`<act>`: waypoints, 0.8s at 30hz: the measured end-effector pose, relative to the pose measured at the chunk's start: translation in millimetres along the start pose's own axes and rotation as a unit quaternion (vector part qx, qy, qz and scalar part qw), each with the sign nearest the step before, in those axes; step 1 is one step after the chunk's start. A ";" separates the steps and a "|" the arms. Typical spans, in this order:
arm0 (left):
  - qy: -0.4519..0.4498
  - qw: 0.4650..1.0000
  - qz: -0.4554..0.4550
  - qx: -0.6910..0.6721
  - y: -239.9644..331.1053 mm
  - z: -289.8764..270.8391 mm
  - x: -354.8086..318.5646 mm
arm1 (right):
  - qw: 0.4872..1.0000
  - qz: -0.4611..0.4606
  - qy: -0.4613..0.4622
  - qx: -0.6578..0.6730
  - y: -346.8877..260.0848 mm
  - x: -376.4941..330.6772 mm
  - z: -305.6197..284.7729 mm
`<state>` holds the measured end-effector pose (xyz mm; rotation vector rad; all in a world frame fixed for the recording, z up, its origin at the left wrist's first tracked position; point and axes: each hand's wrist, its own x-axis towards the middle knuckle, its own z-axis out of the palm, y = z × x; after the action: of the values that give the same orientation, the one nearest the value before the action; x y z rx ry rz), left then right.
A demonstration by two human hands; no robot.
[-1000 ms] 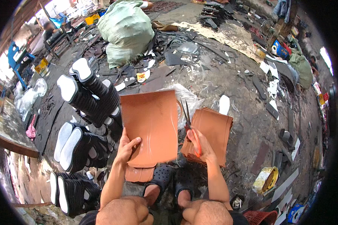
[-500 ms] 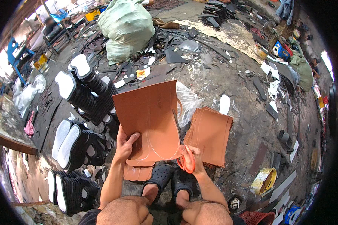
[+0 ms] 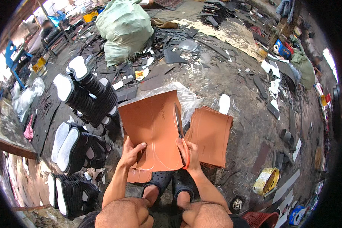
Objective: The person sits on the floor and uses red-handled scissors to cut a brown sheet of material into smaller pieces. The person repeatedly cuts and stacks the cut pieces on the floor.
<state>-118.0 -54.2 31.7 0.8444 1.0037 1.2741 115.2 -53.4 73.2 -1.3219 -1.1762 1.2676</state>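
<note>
My left hand (image 3: pixel 131 152) grips the lower left side of a reddish-brown sheet (image 3: pixel 148 129), thumb on top and fingers hidden beneath. Thin pale curved outlines, like shoe-sole shapes, are drawn on the sheet. Orange-handled scissors (image 3: pixel 184 150) are in my right hand (image 3: pixel 189 154) at the sheet's lower right edge. Their dark blades point away from me along that right edge. Just right of my right hand lies a stack of similar brown sheets (image 3: pixel 211 136). A smaller brown piece (image 3: pixel 139 175) lies under the held sheet, near my dark clogs (image 3: pixel 161 181).
Stacks of black soles with white tops (image 3: pixel 85 95) stand at the left, with more stacks (image 3: pixel 70 146) nearer me. A large pale green sack (image 3: pixel 125 30) sits at the back. Dark scraps cover the floor. A yellow container (image 3: pixel 266 181) lies at the right, a red basket (image 3: pixel 260 219) at the lower right.
The sheet's far edge has dropped slightly toward me. My right hand and the scissors have turned, so the blades show more fully along the right edge. Both hands keep their hold.
</note>
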 end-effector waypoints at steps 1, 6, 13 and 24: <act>-0.005 1.000 -0.002 0.017 4.9 1.2 0.5 | 0.999 0.034 -0.016 0.007 -6.8 8.1 -2.1; 0.022 0.999 -0.007 -0.034 -1.2 3.4 -4.0 | 0.997 -0.053 -0.031 -0.055 14.2 49.1 -3.8; -0.021 0.998 -0.050 -0.016 33.2 -22.8 -1.6 | 0.991 -0.029 -0.114 -0.062 -16.7 77.9 -8.4; 0.322 0.919 0.178 -0.138 37.8 76.1 96.8 | 0.995 -0.007 -0.087 0.038 18.4 60.7 33.6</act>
<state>-59.1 49.0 81.4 0.3887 1.1661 2.0344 82.9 5.1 47.0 -1.1639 -1.2423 1.4270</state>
